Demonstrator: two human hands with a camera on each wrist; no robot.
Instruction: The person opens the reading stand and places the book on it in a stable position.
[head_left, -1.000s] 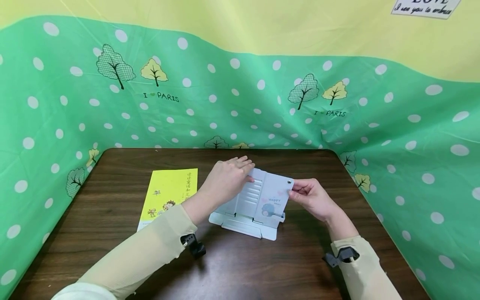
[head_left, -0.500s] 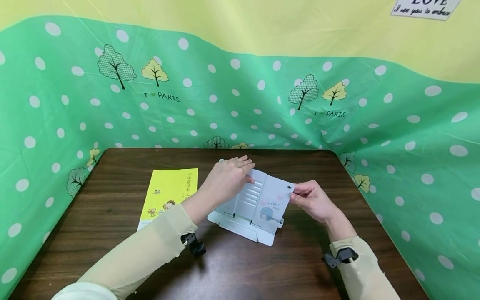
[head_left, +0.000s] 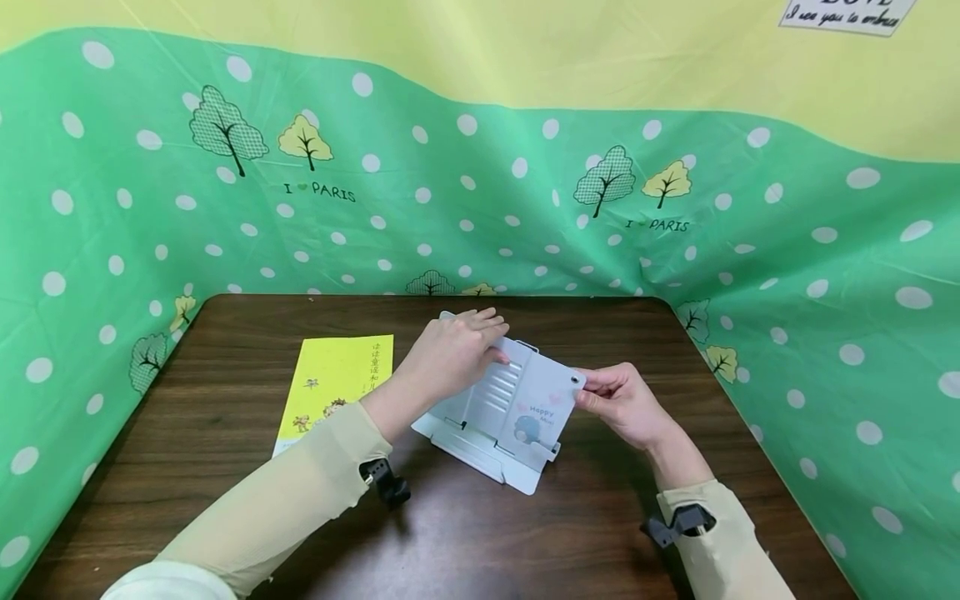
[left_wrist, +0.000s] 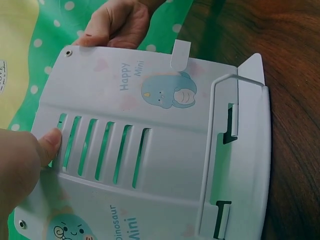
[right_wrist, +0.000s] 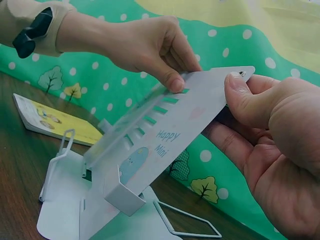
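Observation:
A white metal book stand (head_left: 551, 392) with slots and a blue dinosaur print is held tilted over the table. My left hand (head_left: 457, 350) grips its top edge, with the thumb (left_wrist: 51, 145) on the front by the slots and the fingers behind. At the upper right corner, my right hand (head_left: 618, 404) pinches the panel, its thumb (right_wrist: 239, 92) lying on the front face near the rivet. The lower ledge (left_wrist: 252, 165) with its wire page holder (left_wrist: 212, 135) is folded out. From the back of the stand a wire leg (right_wrist: 192, 220) sticks out.
A yellow book (head_left: 330, 375) lies on the dark wooden table (head_left: 480, 550), left of the stand and partly behind the left forearm. Green dotted cloth (head_left: 465, 200) hangs around the table's back and sides.
The book stand has turned clockwise in the head view, its right side dropping nearer to me. My right hand has moved slightly down with its corner; the left hand keeps its hold.

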